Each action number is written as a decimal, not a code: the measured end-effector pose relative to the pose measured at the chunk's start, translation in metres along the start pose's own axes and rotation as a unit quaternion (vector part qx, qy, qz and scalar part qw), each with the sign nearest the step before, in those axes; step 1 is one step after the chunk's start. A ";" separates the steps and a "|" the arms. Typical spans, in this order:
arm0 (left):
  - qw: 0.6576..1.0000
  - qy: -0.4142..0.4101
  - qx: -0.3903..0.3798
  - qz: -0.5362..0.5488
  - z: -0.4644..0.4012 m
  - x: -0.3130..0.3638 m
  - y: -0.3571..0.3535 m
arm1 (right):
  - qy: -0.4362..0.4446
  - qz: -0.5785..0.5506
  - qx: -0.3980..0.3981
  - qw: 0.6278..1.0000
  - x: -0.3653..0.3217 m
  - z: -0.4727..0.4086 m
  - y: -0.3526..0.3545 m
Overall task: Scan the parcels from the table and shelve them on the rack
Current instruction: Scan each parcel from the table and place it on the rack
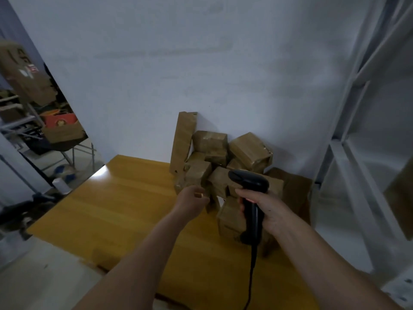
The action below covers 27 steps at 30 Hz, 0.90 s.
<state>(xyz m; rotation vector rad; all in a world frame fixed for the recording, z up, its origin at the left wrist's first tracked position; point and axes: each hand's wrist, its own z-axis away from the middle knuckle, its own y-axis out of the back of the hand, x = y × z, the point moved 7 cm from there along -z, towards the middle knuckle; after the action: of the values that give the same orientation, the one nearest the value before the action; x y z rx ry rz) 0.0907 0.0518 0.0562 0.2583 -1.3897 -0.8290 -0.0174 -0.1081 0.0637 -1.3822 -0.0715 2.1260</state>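
Presently, parcels: a heap of brown cardboard parcels (223, 166) wrapped in glossy tape sits on the far right part of the wooden table (125, 215), against the white wall (201, 63).
Parcel count: roughly nine or ten; overlap and blur prevent an exact figure.
Parcel appearance: mostly small boxes piled at odd angles; one long flat parcel (182, 142) stands on end at the left of the heap, leaning on the wall.
Right hand: the right hand (266, 209) is wrapped around the grip of a black handheld scanner (251, 198), one only, its head aimed left over the heap; a black cable (251, 278) hangs from the handle toward the near edge.
Left hand: the left hand (193, 199) reaches at the near left of the heap, fingers curled; whether it holds a parcel cannot be told.
Obstruction: scanner and right hand cover the near right parcels.
Rack: a white metal rack (366, 153) stands just right of the table; a blurred brown shape (400, 193) shows on it at the right edge.
Far left: an opening with stacked cartons (24, 72) and clutter.
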 end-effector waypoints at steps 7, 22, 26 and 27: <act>0.997 0.078 0.002 -0.014 -0.073 -0.024 0.009 | -0.022 -0.006 0.004 1.000 -0.012 -0.054 -0.024; 0.978 0.121 -0.058 -0.160 -0.208 -0.060 0.009 | -0.028 -0.081 0.130 0.988 0.014 -0.122 -0.059; 0.980 0.099 -0.108 -0.135 -0.220 -0.069 0.001 | -0.010 -0.101 0.167 0.981 0.028 -0.123 -0.071; 0.980 0.096 -0.118 -0.126 -0.223 -0.072 -0.001 | 0.000 -0.100 0.174 0.980 0.032 -0.122 -0.073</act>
<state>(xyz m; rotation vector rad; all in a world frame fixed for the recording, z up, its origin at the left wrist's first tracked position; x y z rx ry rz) 0.3010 0.0304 -0.0452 0.3263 -1.0794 -1.1384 0.1098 -0.0645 0.0078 -1.1186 0.1489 1.8662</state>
